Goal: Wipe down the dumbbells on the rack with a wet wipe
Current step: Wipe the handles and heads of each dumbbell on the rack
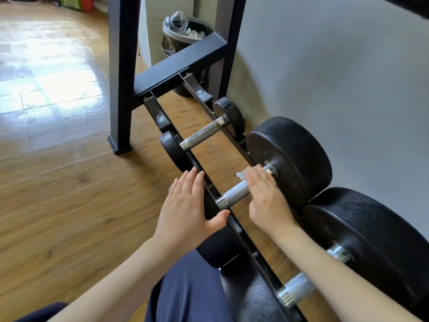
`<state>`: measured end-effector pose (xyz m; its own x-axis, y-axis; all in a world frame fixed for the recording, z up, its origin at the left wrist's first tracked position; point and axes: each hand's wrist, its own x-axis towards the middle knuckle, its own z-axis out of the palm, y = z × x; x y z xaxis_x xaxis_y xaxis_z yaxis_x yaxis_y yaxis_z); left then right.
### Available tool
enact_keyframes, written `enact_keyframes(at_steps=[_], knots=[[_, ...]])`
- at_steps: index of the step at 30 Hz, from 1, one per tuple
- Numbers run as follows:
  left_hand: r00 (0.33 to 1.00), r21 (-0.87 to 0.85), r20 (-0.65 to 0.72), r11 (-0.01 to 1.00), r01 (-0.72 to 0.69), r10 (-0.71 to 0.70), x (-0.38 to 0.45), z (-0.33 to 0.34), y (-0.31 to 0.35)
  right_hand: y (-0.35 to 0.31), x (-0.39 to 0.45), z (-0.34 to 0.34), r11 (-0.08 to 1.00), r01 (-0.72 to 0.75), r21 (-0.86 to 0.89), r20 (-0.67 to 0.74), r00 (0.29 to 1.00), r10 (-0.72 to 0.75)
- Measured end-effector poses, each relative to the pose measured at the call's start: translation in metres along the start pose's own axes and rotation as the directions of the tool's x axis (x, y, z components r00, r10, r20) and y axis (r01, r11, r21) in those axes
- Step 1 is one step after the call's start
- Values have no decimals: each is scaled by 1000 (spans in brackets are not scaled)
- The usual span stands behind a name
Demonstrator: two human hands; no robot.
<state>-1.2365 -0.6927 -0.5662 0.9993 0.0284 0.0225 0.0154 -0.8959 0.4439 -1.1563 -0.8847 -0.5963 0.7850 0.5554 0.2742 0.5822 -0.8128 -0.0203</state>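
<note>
Left hand (185,205): lies flat, fingers (189,182) straight and together, on the near black head of the middle dumbbell (234,196); the thumb spreads along the head's inner face; it holds nothing.
Right hand (267,196): lies over the far part of the middle dumbbell's knurled steel handle, fingers stretched forward and only slightly bent, pressing a wet wipe (241,175) onto the bar.
Wet wipe: small, white, mostly hidden under the right fingers; a crumpled edge shows just left of the fingertips, near the far collar of the handle.
Middle dumbbell: rests across the 2 rails of the rack (167,70); its large far head sits close to the wall (336,66).
Small dumbbell (202,133): lies across the same rails further along, well apart from both hands.
Near dumbbell (294,289): largest in view, across the rails closest to the person; its far head touches the far head of the middle dumbbell; the right forearm passes over it.
Rack: black metal, low rails running away from the person to an upright frame.
Bin (185,36): dark, lined with a plastic bag, behind the frame by the wall.
Floor (58,135): wooden boards, with bright glare at the left.
Person: dark blue trousers show at the bottom edge.
</note>
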Motion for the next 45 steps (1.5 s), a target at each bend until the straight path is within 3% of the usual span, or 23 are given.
enact_keyframes(at_steps=[3, 5, 8, 11, 12, 14, 17, 26, 30, 34, 40, 45], knots=[[1000, -13, -17, 1000, -13, 13, -1, 4, -2, -15, -19, 10, 961, 271, 57, 86, 957, -276], [999, -16, -29, 1000, -19, 18, -1, 5, -2, -6, -26, 8, 938, 344, 45, 79, 935, -346], [1000, -16, -10, 1000, -7, 7, 0, 1, -1, 13, -20, 2, 982, 182, -54, 21, 983, -181], [1000, 17, -4, 1000, 0, 1, 0, -1, 0, 1, -10, 7, 999, -29, -23, -48, 998, 28], [1000, 22, 2, 1000, 2, -3, 0, 0, 0, -6, -11, 13, 1000, -10, 22, -39, 999, 11], [1000, 20, 5, 1000, 5, -5, 0, 0, -1, -17, -18, 20, 979, 164, 121, 27, 985, -169], [1000, 7, 3, 1000, -2, 2, 0, 2, -2, -3, -29, 13, 934, 340, 114, 62, 935, -348], [1000, 24, 6, 1000, 1, -1, 0, -1, 0, 10, -5, 5, 999, 18, -31, -69, 997, -20], [1000, 31, 7, 1000, -5, 5, 0, 0, 0, 12, 3, 9, 986, 169, -4, -8, 986, -169], [1000, 22, -5, 1000, -9, 9, -1, 1, 0, 14, -4, 9, 904, 401, 150, -2, 914, -405], [1000, 10, -13, 1000, -11, 11, -1, 1, -1, 24, 12, 2, 949, 312, 39, -57, 949, -310], [1000, 19, -11, 1000, -6, 6, 0, 1, -1, 6, -1, 13, 827, 555, 90, 25, 829, -559]])
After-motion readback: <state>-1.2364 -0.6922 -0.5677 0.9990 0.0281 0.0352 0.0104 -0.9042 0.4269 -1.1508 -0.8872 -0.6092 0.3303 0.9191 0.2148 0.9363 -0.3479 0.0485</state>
